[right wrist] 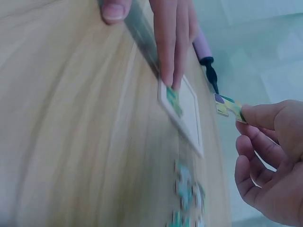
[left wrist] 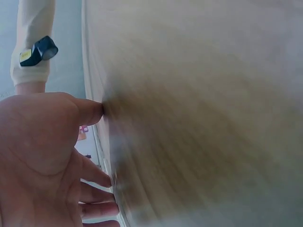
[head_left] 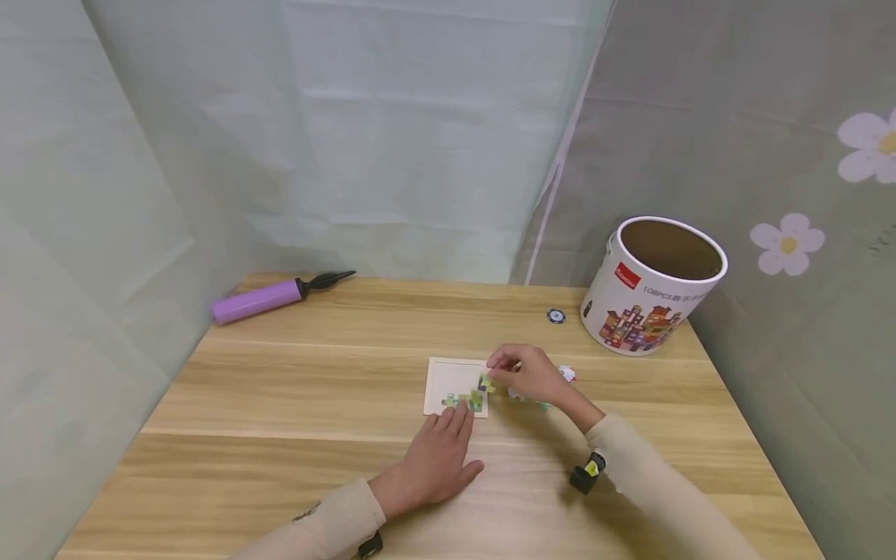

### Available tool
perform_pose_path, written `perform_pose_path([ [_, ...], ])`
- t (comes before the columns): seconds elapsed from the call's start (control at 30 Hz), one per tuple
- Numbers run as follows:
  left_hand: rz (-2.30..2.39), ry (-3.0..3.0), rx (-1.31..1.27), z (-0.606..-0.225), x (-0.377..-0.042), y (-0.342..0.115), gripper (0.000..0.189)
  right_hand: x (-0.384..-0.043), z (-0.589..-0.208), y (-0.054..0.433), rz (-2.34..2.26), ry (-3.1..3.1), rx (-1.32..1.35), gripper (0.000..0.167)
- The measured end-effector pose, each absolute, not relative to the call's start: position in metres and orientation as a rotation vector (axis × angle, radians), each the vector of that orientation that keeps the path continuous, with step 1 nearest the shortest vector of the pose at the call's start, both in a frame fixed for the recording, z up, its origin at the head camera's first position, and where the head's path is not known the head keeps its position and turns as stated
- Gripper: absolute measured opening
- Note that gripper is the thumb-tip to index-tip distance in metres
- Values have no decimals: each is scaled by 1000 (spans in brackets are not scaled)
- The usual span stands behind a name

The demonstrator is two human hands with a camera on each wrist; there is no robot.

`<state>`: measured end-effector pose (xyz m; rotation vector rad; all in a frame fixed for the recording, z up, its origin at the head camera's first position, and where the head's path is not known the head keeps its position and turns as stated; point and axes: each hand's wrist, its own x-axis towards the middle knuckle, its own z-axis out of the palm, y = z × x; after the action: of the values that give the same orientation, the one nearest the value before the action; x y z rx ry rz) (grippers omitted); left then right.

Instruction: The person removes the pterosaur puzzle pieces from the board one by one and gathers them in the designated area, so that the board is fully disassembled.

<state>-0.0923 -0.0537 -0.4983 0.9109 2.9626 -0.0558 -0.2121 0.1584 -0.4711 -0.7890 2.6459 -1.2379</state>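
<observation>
My right hand [head_left: 530, 375] pinches a green and yellow jigsaw piece [right wrist: 226, 105] with a bit of purple on it between thumb and fingertips. The piece is held above the right side of a square white puzzle tray [head_left: 438, 379]. My left hand [head_left: 437, 460] lies over the tray's near edge, fingers straight, fingertips on green puzzle pieces [head_left: 453, 400] laid along that edge inside the frame. Its thumb is spread out to the right over the table. Loose puzzle pieces [right wrist: 183, 188] lie beside the tray, partly hidden by my right hand in the head view.
A white bucket [head_left: 623, 311] with printed building blocks stands at the back right. Near it lies a small dark round chip [head_left: 556, 316]. A purple hand pump [head_left: 259, 302] rests at the back left of the wooden table [head_left: 280, 397]. Cloth hangs around the back and sides.
</observation>
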Motion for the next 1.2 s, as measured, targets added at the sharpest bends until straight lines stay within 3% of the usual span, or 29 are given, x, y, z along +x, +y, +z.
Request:
perform_pose_path([
  [0.43, -30, 3050, 976, -499, -94, -55, 76, -194, -480, 208, -1155, 2683, -721, 6],
  [1.2, 18, 3022, 958, -498, -96, -53, 75, -173, -500, 216, -1112, 2657, -750, 8],
])
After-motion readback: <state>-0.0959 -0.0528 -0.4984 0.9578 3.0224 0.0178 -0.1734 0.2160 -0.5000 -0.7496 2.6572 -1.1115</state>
